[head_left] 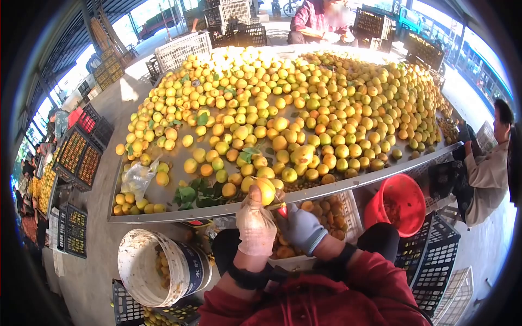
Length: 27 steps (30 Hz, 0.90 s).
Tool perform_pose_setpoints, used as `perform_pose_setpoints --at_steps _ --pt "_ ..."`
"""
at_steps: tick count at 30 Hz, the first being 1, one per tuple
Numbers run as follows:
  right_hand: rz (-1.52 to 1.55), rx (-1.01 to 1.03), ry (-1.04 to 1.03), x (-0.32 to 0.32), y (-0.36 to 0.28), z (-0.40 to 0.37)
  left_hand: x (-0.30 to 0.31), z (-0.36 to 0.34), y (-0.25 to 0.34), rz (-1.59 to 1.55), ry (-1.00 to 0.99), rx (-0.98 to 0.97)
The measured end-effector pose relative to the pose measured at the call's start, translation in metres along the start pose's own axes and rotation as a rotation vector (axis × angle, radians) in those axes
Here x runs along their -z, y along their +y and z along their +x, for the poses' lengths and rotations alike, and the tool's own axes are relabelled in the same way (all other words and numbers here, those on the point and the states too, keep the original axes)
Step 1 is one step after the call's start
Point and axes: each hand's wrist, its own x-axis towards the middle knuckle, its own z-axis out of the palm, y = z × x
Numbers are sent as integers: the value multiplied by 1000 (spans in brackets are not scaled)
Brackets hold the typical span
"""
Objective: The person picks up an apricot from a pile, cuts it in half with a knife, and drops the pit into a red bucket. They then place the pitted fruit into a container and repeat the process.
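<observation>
My left hand (255,225), in a pale, thin glove, is closed around a round yellow fruit (265,191) at the near edge of the table. Beside it, my right hand (303,227) wears a grey glove and grips a small tool with a red part (283,210); its working end is mostly hidden against the fruit. In front of both hands, a wide heap of yellow and orange fruit (326,119) covers the metal-edged table (337,183). Below my right hand, a pale crate (350,214) holds browner orange fruit. Green leaves (198,194) lie left of my hands.
A white bucket (142,261) stands at my left, a red bucket (399,204) at my right. Black crates (429,252) stack beyond it. One person (484,163) sits at the right; another (315,22) works across the table. A clear plastic bag (140,178) lies on the table.
</observation>
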Motion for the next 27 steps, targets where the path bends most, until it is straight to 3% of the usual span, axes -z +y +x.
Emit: perform_pose_setpoints --at_steps 3,4,6,7,8,11,14,16,18,19,22,23,24,26,27 --pt "510 -6 -106 -25 11 -2 4 -2 12 44 -129 62" --pt "513 -4 -109 -9 2 -3 5 -1 13 46 -125 61" --pt "1061 -425 -543 28 -15 -8 5 1 15 -22 -129 120" --pt "1153 -411 -556 30 -12 -7 6 1 14 -22 -132 122" --pt "1153 -410 -551 23 -5 -6 7 2 13 -35 -138 126" --pt "233 30 -62 6 6 -2 5 3 4 -59 -90 107" --pt "37 -8 -22 7 1 1 4 1 1 -70 -43 85" --pt "99 -24 -28 4 -1 -3 -1 -1 9 22 -70 85" --pt "588 -37 -148 -2 1 -9 4 1 15 21 -157 120" --pt "587 -26 -149 -1 2 -9 6 1 17 19 -238 166" --pt "652 -175 -263 11 7 -12 -2 1 18 86 -216 147" --pt "374 -10 -50 20 5 -16 2 6 13 143 -266 102" --pt "372 -13 -43 22 9 -17 2 7 13 142 -273 106" --pt "370 -10 194 20 23 -16 6 8 16 186 -115 127" --pt "648 33 278 15 36 -11 6 8 23 169 -159 154"
